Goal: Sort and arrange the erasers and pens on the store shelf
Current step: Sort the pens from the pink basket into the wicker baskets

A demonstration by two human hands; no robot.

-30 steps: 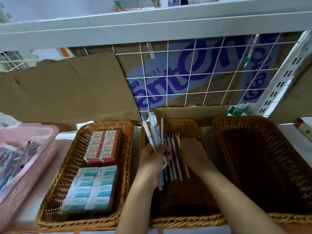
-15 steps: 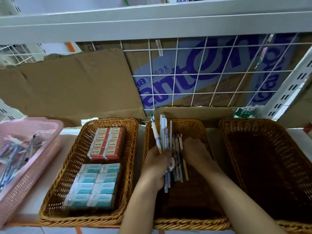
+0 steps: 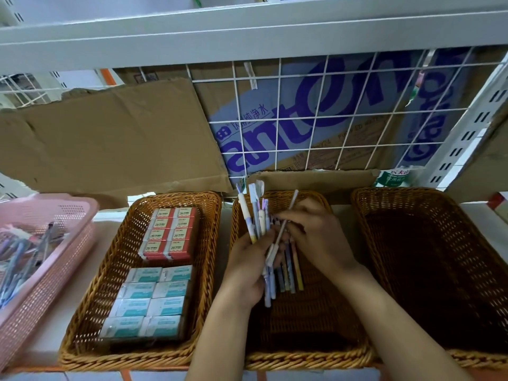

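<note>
**Pens being sorted over the middle basket of a store shelf.**
The left hand [image 3: 247,268] grips a bundle of pens [image 3: 254,215], tips fanned toward 12 o'clock. The right hand [image 3: 316,237], fingers curled, pinches a slim white pen [image 3: 286,218] that crosses the bundle and tilts toward 1 o'clock. Both hands are above the middle basket [image 3: 302,356] at 6 o'clock. More pens [image 3: 292,270] lie side by side in it, partly under the hands. In the left basket [image 3: 110,270], at 8 o'clock, red erasers [image 3: 170,232] are stacked at the back and teal erasers [image 3: 148,301] in front. A third basket [image 3: 412,243] stands at 4 o'clock. A pink crate [image 3: 55,270] at 9 o'clock holds loose pens.
</note>
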